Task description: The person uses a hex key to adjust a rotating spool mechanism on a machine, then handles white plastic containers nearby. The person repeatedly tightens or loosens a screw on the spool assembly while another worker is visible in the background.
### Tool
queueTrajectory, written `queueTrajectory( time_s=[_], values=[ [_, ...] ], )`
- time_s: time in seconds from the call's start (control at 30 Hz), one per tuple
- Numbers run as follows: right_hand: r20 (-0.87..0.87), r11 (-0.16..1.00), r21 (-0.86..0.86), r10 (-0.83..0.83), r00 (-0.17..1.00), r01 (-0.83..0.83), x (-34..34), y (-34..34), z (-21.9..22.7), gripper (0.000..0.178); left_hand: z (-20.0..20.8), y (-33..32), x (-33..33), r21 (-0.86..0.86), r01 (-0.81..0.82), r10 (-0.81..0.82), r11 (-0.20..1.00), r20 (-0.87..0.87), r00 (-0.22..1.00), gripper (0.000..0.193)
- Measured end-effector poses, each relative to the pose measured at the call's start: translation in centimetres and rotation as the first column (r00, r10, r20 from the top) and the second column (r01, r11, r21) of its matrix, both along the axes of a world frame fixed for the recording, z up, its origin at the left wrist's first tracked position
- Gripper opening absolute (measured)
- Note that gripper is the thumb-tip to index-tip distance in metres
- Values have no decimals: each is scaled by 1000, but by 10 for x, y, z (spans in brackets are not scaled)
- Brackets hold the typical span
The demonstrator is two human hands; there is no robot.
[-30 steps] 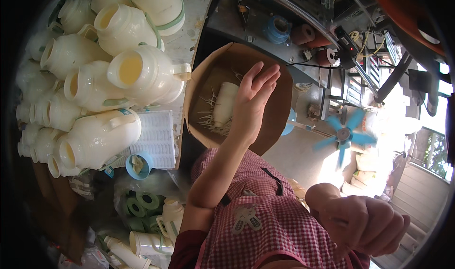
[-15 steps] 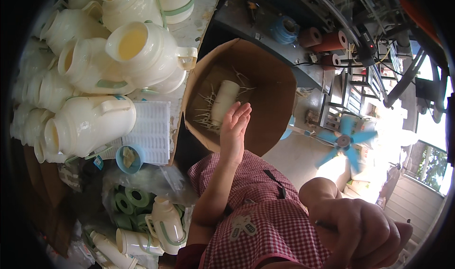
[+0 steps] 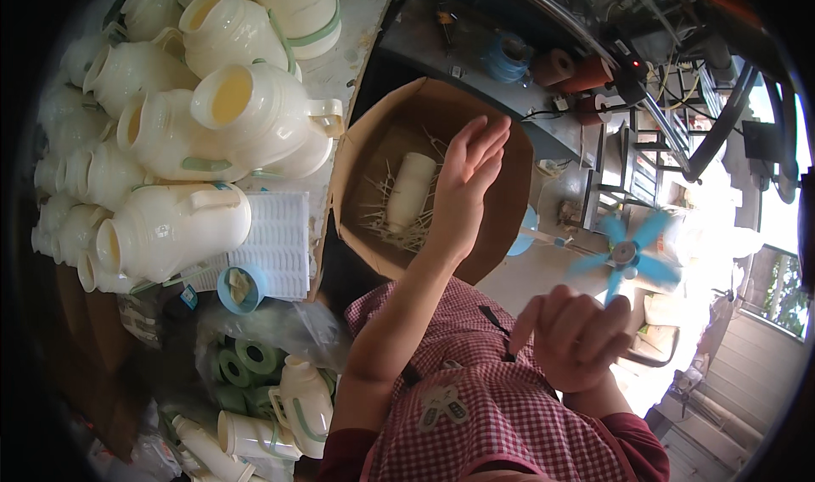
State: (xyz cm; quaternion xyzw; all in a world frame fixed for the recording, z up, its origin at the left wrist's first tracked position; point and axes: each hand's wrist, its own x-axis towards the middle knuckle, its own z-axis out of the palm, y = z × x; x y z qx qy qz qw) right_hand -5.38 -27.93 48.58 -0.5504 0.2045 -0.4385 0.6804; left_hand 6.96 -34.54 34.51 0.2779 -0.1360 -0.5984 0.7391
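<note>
My left hand (image 3: 469, 185) is raised in front of the open cardboard box (image 3: 509, 176), with its fingers stretched out and nothing in it. Partly behind that hand, a cream-coloured cylinder (image 3: 410, 192) lies in the box among thin pale sticks (image 3: 379, 215). To the right, in front of my checked apron (image 3: 501, 397), my right hand (image 3: 577, 336) has its fingers curled. What they hold, if anything, is hidden. A dark curved piece (image 3: 655, 361) shows beside this hand; I cannot tell whether it is held.
Many cream jugs (image 3: 255, 113) with green trim crowd the table on the left, beside a printed sheet (image 3: 284, 236) and a small blue cup (image 3: 240, 288). Below are green rings (image 3: 255, 356) and more jugs (image 3: 306, 404). A blue fan (image 3: 624, 253) stands to the right.
My left hand has moved up and to the right across the box. The right hand has drawn away from the lower right, up and leftward, and looks smaller. The view has shifted slightly.
</note>
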Motion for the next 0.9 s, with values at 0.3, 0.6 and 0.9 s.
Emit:
queueTrajectory(
  time_s=[0.3,0.6,0.9],
  values=[
    [-203,946,323,40,978,29,-87,33,-71,36,83,-77,-13,-258,-13,16,966,8,1000,64],
    [-236,937,321,-61,970,137,-101,15,-79,38,98,-76,-26,-281,-85,87,956,-5,996,69],
    [-224,949,298,-30,974,98,-109,12,-85,34,105,-74,-31,-253,-85,87,964,-2,996,61]
  ],
)
